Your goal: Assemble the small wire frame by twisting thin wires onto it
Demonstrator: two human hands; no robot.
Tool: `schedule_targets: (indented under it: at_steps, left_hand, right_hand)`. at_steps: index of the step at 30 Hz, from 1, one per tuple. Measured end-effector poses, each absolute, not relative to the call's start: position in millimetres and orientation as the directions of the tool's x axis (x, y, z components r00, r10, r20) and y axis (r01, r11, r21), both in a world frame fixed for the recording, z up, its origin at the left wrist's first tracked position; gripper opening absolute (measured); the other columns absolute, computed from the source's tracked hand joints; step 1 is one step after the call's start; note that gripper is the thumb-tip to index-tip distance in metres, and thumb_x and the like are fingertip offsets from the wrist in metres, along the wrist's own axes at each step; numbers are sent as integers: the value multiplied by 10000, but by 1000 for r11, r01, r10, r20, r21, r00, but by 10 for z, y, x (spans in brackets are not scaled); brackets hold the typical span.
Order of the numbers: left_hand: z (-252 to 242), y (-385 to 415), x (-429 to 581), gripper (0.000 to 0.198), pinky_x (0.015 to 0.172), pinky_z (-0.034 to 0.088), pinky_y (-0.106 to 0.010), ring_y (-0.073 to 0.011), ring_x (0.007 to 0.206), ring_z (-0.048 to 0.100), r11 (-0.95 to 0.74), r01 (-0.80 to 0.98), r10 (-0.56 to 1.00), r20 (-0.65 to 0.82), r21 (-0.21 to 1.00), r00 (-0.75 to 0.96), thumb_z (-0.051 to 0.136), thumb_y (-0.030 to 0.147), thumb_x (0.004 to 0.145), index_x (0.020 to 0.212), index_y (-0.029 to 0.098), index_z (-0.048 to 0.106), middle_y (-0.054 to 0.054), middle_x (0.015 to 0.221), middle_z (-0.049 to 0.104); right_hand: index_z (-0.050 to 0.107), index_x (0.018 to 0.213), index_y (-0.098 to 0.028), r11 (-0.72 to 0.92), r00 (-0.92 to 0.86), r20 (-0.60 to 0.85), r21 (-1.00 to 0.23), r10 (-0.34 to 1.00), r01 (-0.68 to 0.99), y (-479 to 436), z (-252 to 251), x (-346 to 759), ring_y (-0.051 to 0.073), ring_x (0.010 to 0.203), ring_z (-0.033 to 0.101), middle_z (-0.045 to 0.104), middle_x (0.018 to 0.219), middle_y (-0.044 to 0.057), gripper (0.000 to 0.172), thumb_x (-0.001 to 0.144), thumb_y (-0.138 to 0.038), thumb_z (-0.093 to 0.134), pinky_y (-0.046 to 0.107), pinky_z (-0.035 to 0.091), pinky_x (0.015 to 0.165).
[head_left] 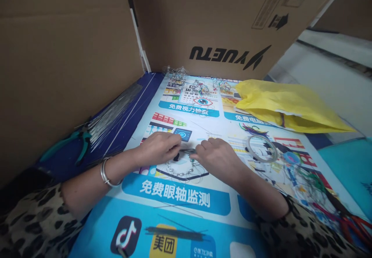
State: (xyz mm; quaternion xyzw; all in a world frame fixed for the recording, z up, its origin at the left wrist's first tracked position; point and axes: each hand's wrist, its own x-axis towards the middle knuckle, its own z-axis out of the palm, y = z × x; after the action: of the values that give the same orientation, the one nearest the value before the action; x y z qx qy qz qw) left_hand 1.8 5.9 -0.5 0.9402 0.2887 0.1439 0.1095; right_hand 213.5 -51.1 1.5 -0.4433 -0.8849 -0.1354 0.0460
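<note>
My left hand (159, 146) and my right hand (216, 157) meet over the middle of a printed poster (174, 199), fingers pinched together on a thin wire strung with pale beads (180, 171) and one green bead (192, 160). The beaded wire curves in a loop below my fingertips. A silver bangle (105, 171) circles my left wrist. Both sleeves are leopard print.
Teal-handled pliers (77, 139) and a bundle of straight thin wires (113, 116) lie at left. A clear tape roll (261, 148), a yellow plastic bag (287, 106) and tangled coloured wires (308, 180) sit at right. Cardboard walls (72, 56) stand behind and left.
</note>
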Motion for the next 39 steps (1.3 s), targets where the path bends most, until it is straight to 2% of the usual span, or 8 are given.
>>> schedule_targets:
  at_steps: [4,8,13,17,21,30,34,39]
  left_hand:
    - [28,88,-1,158,545,353,-213,-114,600,530,-766,537,614,153,354,775,435,235,864,769,165,540,3,651,577]
    - [1,150,-29,190,648,409,-221,-120,733,566,-792,444,562,216,419,798,432,267,901,844,179,590,-8,788,631]
    - [-56,192,-45,230,734,434,-251,-141,835,571,-800,388,538,261,458,801,425,299,918,888,186,624,-25,854,644]
    - [-48,176,-31,217,777,449,-286,-168,913,565,-754,465,614,247,464,749,492,317,882,1008,179,601,-56,980,627]
    - [-24,172,-24,242,743,456,-281,-153,842,554,-688,499,672,203,528,712,549,314,844,1028,159,578,-58,980,591]
    - [2,158,-123,294,718,468,-263,-151,883,543,-611,397,722,276,685,635,608,309,800,1053,166,563,-62,997,570]
    - [36,78,-184,208,760,473,-280,-152,907,555,-644,350,720,385,681,577,574,288,828,992,160,580,-71,993,594]
    - [74,-76,-243,121,833,470,-312,-155,922,569,-660,330,709,413,675,571,536,263,852,876,166,604,-62,938,621]
  right_hand:
    - [591,709,-175,467,-492,285,154,823,871,-466,-2,2287,165,656,528,619,683,39,354,900,-428,434,290,256,599]
    - [607,728,-166,396,-427,308,162,850,904,-412,-57,2402,168,687,515,610,705,48,353,888,-441,454,288,263,617]
    - [603,760,-160,414,-465,313,218,828,884,-405,-115,2406,193,746,485,593,753,68,317,876,-428,479,304,255,639]
    - [594,809,-159,435,-484,283,221,828,873,-429,-113,2357,204,782,471,587,784,79,278,880,-402,479,313,262,664]
    - [606,848,-148,434,-469,259,183,845,882,-439,-97,2295,219,849,473,596,838,94,241,892,-335,461,335,292,745]
    - [618,1049,-168,642,-588,414,10,695,767,-483,-79,2254,206,989,475,632,1019,78,253,892,-148,420,363,343,841]
    - [576,1149,-196,763,-696,385,-36,606,645,-484,-46,2124,203,1056,451,605,1125,70,317,892,-124,405,355,381,841]
    - [555,1197,-224,743,-689,330,-61,645,667,-396,-69,1974,220,1116,419,525,1262,79,407,860,-61,395,382,404,845]
